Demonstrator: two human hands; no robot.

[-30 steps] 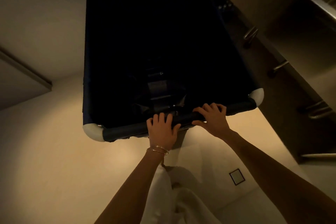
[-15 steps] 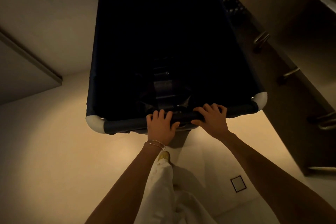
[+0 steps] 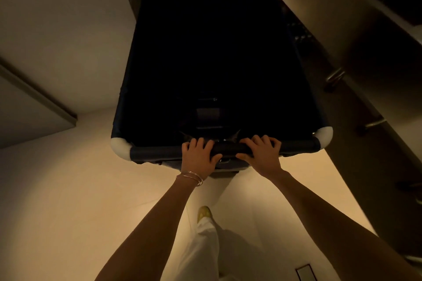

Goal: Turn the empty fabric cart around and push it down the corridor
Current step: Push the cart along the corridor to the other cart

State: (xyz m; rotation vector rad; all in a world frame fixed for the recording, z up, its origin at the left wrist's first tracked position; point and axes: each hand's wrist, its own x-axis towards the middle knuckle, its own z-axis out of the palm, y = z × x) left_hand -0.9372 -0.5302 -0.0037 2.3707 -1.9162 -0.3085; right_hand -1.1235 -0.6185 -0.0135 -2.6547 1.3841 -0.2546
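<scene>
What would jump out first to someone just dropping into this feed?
The big dark fabric cart fills the middle of the view, its inside too dark to read, with white corner caps at the near rail. Both hands grip that near rail side by side: left hand with thin bracelets on the wrist, right hand beside it. Metal door handles line the dark wall close to the cart's right side.
</scene>
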